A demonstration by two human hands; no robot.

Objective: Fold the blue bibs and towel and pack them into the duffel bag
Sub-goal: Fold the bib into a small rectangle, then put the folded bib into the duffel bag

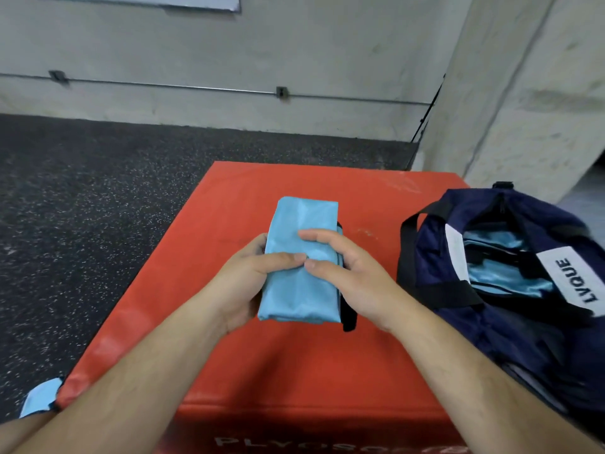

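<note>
— Over the middle of the red box?
— Folded blue bib, long and narrow, pointing toward the box's far edge. Gripped from both sides. Hard to tell whether resting on the box or lifted just clear of it.
— Left hand?
— Wrapped round the bib on the side nearer the box's left edge, fingers tucked under, thumb laid across the top.
— Right hand?
— Curled round the opposite side, fingers over the top, thumb tip touching the left thumb tip at mid-fold.
— Black along the bib's edge?
— Strap, dangling beside the right wrist, toward the box's near edge.
— On the box's right side?
— Navy bag, mouth open, just beside the right forearm. More blue cloth already inside. White label reading "LVQUE" across the top.
— Off the box?
— Blue scrap by the near left corner, down low, partly cut off; bib or towel, impossible to say. Speckled dark floor beyond the left edge, pale wall behind the far one.
</note>
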